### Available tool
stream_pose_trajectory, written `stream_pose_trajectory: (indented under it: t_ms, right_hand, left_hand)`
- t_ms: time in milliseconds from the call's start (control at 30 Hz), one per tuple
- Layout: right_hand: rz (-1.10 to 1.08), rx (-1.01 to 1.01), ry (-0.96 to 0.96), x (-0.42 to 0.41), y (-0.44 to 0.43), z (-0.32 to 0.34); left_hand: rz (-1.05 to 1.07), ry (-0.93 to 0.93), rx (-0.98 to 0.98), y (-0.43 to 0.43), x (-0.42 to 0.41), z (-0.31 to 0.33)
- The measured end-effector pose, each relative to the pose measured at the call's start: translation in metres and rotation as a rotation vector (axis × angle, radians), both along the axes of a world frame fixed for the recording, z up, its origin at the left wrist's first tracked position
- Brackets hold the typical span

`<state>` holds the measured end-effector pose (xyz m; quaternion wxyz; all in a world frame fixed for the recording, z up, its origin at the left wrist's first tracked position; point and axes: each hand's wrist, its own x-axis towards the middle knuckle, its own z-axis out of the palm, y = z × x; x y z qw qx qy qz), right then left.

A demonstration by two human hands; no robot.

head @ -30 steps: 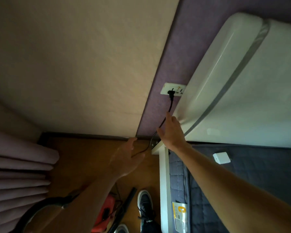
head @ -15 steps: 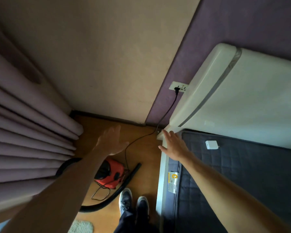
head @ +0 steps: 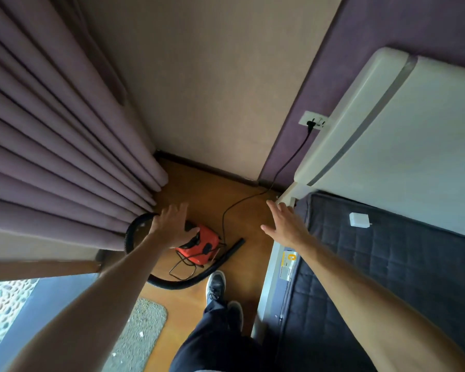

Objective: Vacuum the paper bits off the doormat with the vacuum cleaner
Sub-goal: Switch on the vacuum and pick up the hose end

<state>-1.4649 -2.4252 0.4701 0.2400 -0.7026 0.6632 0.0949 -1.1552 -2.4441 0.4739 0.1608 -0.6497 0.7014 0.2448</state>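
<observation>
1 red vacuum cleaner (head: 202, 248) is sitting by the curtain (head: 51, 157), its 1 black hose (head: 183, 283) curling round it and its 1 cord (head: 287, 162) running up to the wall socket (head: 313, 122). The left hand (head: 172, 227) is hovering over it, fingers spread wide, gripping nothing. The right hand (head: 285, 227) is reaching beside the mattress (head: 387, 264), fingers straight, empty. 1 grey doormat (head: 134, 318) is lying at bottom left, showing at least 2 white paper bits (head: 141, 334).

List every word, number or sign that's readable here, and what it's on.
"C": big pale character, likely a C, on the yellow top of the label at the edge of the bed.
Small print lower on that label: too blurred to read.
Vacuum cleaner, wall socket: no readable markings.
</observation>
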Motion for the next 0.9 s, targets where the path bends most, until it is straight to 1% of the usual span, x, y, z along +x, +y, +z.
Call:
stream_pose_trajectory:
  t_ms: [133,267,367,467,667,900]
  right_hand:
    - [0.033,-0.009,-0.046,0.009,0.033,-0.005]
    - [0.082,0.032,-0.051,0.022,0.058,-0.014]
    - [0.104,0.034,-0.078,0.032,0.074,-0.021]
    - [0.152,0.035,-0.081,0.044,0.085,-0.030]
    - [0.187,0.134,-0.113,0.068,0.103,-0.049]
    - [0.240,0.193,-0.069,0.089,0.130,-0.081]
  left_hand:
    - [0.086,-0.002,-0.023,0.041,0.010,0.011]
    - [0.148,-0.003,-0.034,0.077,0.024,0.011]
    - [0.145,0.005,-0.029,0.104,0.034,0.013]
    - [0.153,-0.025,-0.046,0.125,0.044,0.012]
    - [0.177,-0.052,-0.044,0.158,0.060,0.001]
    - [0.183,-0.020,0.014,0.185,0.079,-0.020]
